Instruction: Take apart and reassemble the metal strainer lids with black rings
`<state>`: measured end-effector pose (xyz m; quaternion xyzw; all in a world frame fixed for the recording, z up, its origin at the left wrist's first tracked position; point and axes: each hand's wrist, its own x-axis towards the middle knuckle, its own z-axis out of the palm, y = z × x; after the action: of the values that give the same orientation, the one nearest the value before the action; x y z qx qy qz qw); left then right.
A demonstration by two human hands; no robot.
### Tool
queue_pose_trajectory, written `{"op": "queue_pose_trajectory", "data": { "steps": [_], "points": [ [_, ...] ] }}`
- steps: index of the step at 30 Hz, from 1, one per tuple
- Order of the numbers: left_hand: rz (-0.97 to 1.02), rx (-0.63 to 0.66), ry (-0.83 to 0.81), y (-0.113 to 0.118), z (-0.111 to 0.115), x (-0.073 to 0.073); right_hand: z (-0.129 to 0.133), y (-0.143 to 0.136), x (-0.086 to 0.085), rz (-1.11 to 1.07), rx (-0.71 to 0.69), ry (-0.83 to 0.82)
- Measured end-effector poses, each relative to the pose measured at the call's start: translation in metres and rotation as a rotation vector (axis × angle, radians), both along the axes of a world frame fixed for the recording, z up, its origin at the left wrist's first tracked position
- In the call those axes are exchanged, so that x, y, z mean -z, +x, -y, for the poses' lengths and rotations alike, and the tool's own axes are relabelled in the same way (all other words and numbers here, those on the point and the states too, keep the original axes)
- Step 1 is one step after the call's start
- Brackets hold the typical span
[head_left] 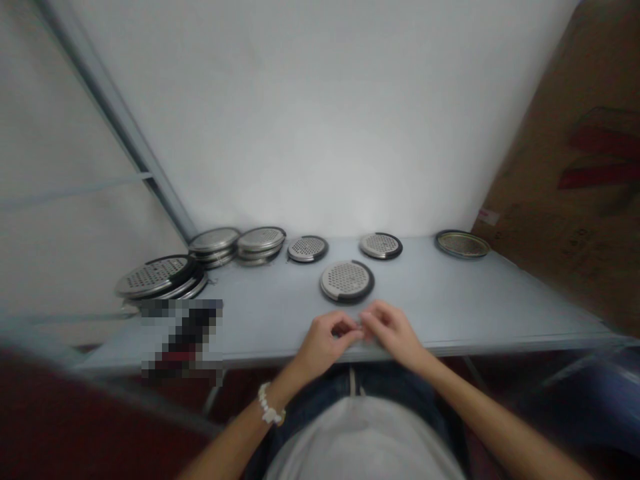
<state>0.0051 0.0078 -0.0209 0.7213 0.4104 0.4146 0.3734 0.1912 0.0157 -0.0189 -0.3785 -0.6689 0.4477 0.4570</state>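
- The near disc lies flat on the counter, just beyond the left hand and the right hand, holes facing up and a black rim along its right side.
- The left hand is apart from this disc; the right hand's knuckles come very near its edge, and whether they touch cannot be told.
- Both hands meet at the counter's front edge, close to the person's body, fingers curled and tips drawn together.
- The left thumb and forefinger bend toward each other, leaving a small gap behind their tips.
- The right fingers bunch against or just beside the left tips; blur hides the exact contact.
- Whether either hand is fully closed or grips something small cannot be told.
- Farther back stand two single discs, one left of centre and one right of centre.
- At the left are three stacks: a front one, a back one and, beside that, another.
- A dark-rimmed round piece lies at the far right, near a cardboard box.
- A pale bracelet circles the left wrist.
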Motion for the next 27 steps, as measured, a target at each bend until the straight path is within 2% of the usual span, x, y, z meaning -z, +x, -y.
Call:
{"op": "queue_pose_trajectory", "data": {
  "steps": [6,11,17,27],
  "points": [
    [-0.030,0.072,0.073,-0.0008,0.0016,-0.0014,-0.0099,0.0017,-0.0002,-0.130,0.009,-0.107],
    [0.004,0.008,0.000,-0.0002,-0.0001,0.0048,-0.0065,0.0021,-0.0018,-0.099,-0.050,-0.112],
    [-0.019,0.082,-0.006,-0.0003,0.0018,0.0011,-0.0054,0.0029,-0.0042,-0.111,-0.092,-0.149],
    [0.046,0.069,-0.026,-0.0002,0.0031,0.0003,-0.0061,0.0041,-0.0040,-0.111,-0.089,-0.154]
  ]
}}
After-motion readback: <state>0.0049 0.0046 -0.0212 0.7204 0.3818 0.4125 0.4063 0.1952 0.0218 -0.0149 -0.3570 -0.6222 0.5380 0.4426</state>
